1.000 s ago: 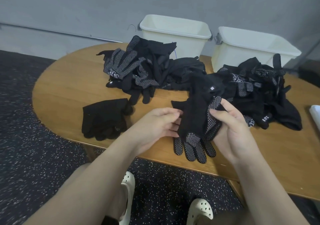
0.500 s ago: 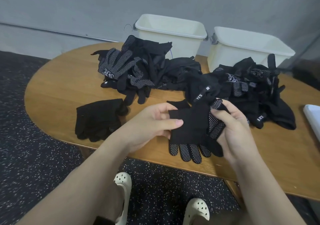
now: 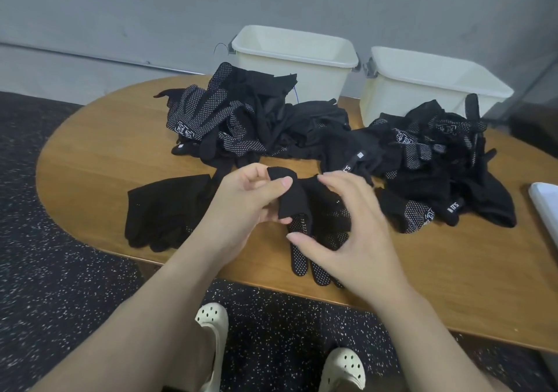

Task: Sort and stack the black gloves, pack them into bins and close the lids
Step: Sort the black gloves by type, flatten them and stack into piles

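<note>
Black glove cuff now folded, pinched by left hand; right hand released, fingers apart.

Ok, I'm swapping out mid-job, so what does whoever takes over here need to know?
Left hand pinches the cuff of a dotted glove; right hand hovers over it, fingers loosely curled.
Small flat stack lies left on the table.
Two unsorted heaps in front of both open bins.
Done: a few stacked. Left: sorting, packing, lids.
</note>
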`<state>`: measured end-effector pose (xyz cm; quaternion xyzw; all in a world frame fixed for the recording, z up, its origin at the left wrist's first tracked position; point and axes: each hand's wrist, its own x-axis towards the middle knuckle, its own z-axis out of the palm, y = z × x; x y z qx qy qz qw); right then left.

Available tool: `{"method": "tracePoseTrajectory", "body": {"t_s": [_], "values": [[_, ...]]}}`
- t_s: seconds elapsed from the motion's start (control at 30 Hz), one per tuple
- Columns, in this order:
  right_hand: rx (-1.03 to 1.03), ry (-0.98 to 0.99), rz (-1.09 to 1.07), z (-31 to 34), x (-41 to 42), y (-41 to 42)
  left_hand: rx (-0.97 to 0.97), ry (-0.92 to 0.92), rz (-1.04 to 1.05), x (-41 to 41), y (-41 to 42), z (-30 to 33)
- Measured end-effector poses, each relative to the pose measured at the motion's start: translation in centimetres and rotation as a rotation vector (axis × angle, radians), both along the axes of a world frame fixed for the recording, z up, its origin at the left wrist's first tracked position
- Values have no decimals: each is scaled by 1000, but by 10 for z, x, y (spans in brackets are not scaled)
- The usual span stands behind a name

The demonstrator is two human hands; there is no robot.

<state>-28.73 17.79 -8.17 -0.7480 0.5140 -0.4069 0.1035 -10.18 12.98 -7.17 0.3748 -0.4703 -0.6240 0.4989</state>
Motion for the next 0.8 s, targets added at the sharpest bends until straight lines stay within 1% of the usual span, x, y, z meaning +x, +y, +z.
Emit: {"method": "tracePoseTrajectory", "body": {"t_s": [0.07,0.13,0.2,0.3,0.37,0.4,0.5,0.6,0.7,0.8], "values": [[4,-3,-6,-5,7,-3,-14,13,-4,1,0,1],[-34,-39,-28,-8,11,-7,-34,15,1,2,-1,1],[-80,-96,-62,-8,10,-10,-56,-7,6,3,-1,1],[-85,-205,-127,-3,8,-10,-102,-35,21,6,-4,-2],[-45,-291,-118,2,6,-10,-154,-95,39,9,-4,-3],[-22,-329,-101,5,5,-10,-198,-159,34,11,-4,-3],[29,-426,-32,14,1,-6,-289,-302,-55,13,0,1],[31,-489,12,24,1,-1,-343,-362,-42,12,5,7],[124,-614,80,34,1,6,-403,-303,-19,10,14,13],[253,-695,125,37,0,10,-355,-202,-44,11,23,17]]}}
